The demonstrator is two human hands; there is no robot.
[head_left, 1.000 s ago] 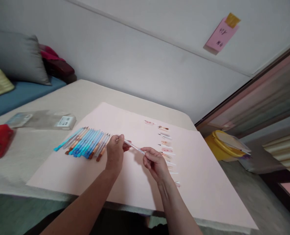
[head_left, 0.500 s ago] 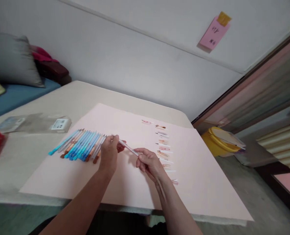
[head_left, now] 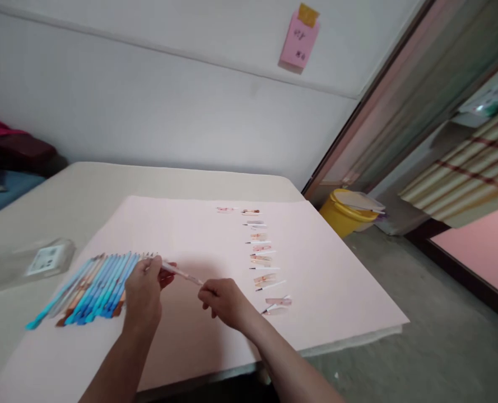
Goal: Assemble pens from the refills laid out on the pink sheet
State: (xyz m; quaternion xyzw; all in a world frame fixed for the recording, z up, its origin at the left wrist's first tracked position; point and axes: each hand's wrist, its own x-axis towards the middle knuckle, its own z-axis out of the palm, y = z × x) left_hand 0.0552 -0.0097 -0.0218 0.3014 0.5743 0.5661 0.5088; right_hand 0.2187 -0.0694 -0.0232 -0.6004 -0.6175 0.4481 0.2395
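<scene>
A slim, pale pinkish pen [head_left: 182, 272] is stretched between my two hands above a pink sheet [head_left: 181, 224]. My left hand [head_left: 144, 288] is closed around its upper left end. At the lower right end, my right hand [head_left: 226, 302] pinches it with curled fingers, the back of the hand facing up. Beside my left hand lies a row of blue, grey and brown pens [head_left: 101, 285], partly covered by that hand. Farther right, a column of small groups holds thin white, dark-tipped refills [head_left: 265, 268] and short coloured pieces [head_left: 264, 278].
A clear plastic packet [head_left: 47, 260] with a white label lies on the pale table [head_left: 101, 179] at left. Beyond the table's right side stands a yellow bucket [head_left: 345, 215]. A pink note [head_left: 299, 42] is taped to the wall behind.
The view has swung right, so the table and pens appear farther left. My right hand has rolled over, its back now up, still at the pen's end. My left hand keeps its hold.
</scene>
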